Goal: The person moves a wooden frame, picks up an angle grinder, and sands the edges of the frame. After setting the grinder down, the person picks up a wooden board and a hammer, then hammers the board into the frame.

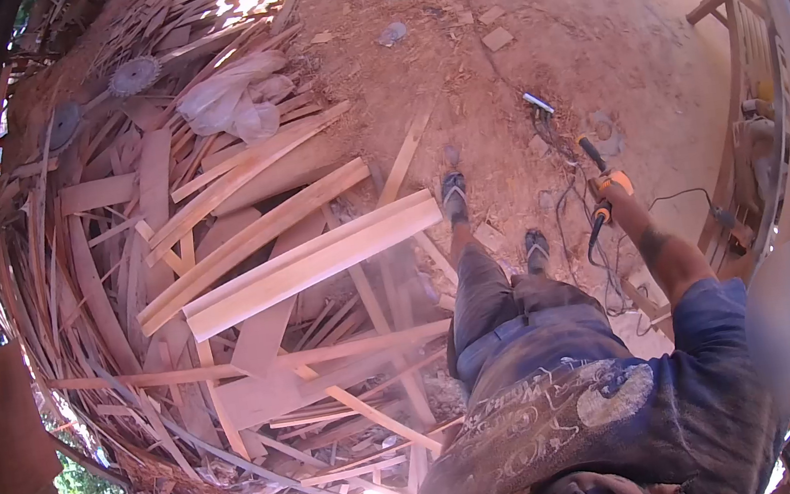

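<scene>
The right hand (pixel 617 198) is clenched around an orange power tool (pixel 601 190), hanging low beside the person's right leg, well right of the pale plank (pixel 312 264). The left hand is out of view. Best carried pointing down, clear of the cords (pixel 569 192) trailing on the sawdust floor (pixel 494 91).

We seem to be in an open-sided woodworking yard. Beside the pale plank (pixel 312 264) lie heaped offcuts (pixel 118 286); beyond it, circular saw blades (pixel 134 76) and sawdust-strewn dirt floor (pixel 524 16).
</scene>
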